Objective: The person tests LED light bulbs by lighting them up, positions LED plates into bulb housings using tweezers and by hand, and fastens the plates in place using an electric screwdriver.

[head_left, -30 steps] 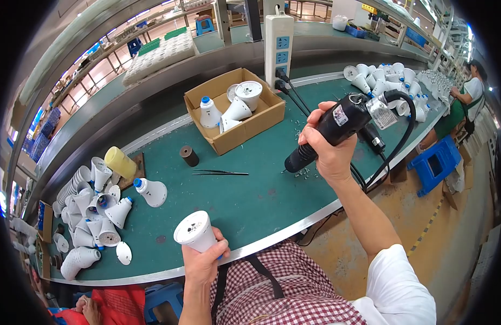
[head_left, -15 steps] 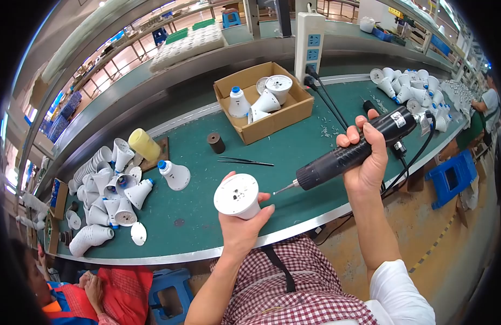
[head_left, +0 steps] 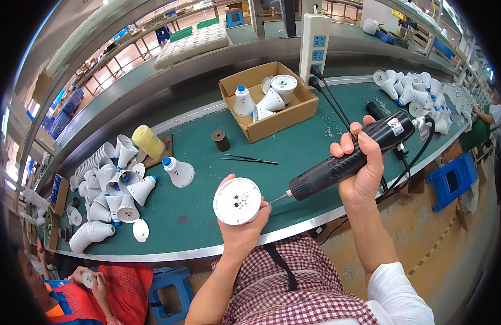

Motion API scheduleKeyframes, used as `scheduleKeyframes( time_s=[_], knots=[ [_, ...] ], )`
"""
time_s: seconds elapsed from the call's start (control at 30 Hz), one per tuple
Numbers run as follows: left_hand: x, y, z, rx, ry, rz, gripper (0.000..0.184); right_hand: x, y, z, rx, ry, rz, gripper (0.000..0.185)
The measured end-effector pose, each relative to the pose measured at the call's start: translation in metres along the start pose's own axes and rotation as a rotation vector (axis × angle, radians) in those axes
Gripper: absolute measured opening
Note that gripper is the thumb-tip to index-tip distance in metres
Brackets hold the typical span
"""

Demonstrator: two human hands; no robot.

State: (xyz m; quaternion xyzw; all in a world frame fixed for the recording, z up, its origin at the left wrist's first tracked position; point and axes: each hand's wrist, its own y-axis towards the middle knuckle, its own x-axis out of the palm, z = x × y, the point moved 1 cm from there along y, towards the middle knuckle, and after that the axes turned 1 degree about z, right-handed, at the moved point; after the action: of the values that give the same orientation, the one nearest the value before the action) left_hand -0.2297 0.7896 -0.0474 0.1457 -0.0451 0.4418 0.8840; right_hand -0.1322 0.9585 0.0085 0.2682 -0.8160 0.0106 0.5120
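Observation:
My left hand (head_left: 243, 230) is wrapped round a white lamp housing (head_left: 237, 201), its round face with small dark parts turned up toward me. My right hand (head_left: 363, 168) grips a black electric screwdriver (head_left: 337, 165) that lies nearly level and points left. The tip of its thin bit is beside the housing's right edge, close to my left fingers; whether it touches cannot be told. Beyond my hands, black tweezers (head_left: 251, 160) and a dark metal cylinder (head_left: 220, 141) rest on the green bench. One white housing with a blue end (head_left: 179, 172) stands to the left.
A cardboard box (head_left: 269, 125) holding white housings is at the back. Piles of housings lie at left (head_left: 104, 179) and right (head_left: 405, 89). A yellow cylinder (head_left: 148, 141), a power strip (head_left: 315, 46), a second screwdriver (head_left: 376, 111) and cables are around. A co-worker (head_left: 93, 290) sits at lower left.
The screwdriver has swung from pointing down over the bench to pointing left, its bit now near the housing. My left hand has raised the housing and tilted its face toward me.

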Motion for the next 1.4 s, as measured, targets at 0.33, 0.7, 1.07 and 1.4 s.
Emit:
scheduleKeyframes(
  time_s=[0.33, 0.7, 1.07, 1.4],
  knots=[
    [-0.006, -0.001, -0.004, 0.009, 0.103, -0.017, 0.07, 0.007, -0.003, 0.001, 0.013, -0.006, -0.034, 0.036],
    [-0.012, 0.0, -0.009, 0.169, 0.302, -0.069, 0.071, 0.013, -0.013, 0.001, -0.037, -0.071, -0.118, 0.038],
    [-0.026, -0.002, -0.016, 0.257, 0.394, -0.063, 0.063, 0.02, -0.005, -0.024, -0.188, -0.058, -0.213, 0.037],
    [-0.028, -0.003, -0.017, 0.336, 0.473, -0.09, 0.056, 0.034, -0.012, -0.016, -0.112, -0.06, -0.354, 0.043]
  ],
)
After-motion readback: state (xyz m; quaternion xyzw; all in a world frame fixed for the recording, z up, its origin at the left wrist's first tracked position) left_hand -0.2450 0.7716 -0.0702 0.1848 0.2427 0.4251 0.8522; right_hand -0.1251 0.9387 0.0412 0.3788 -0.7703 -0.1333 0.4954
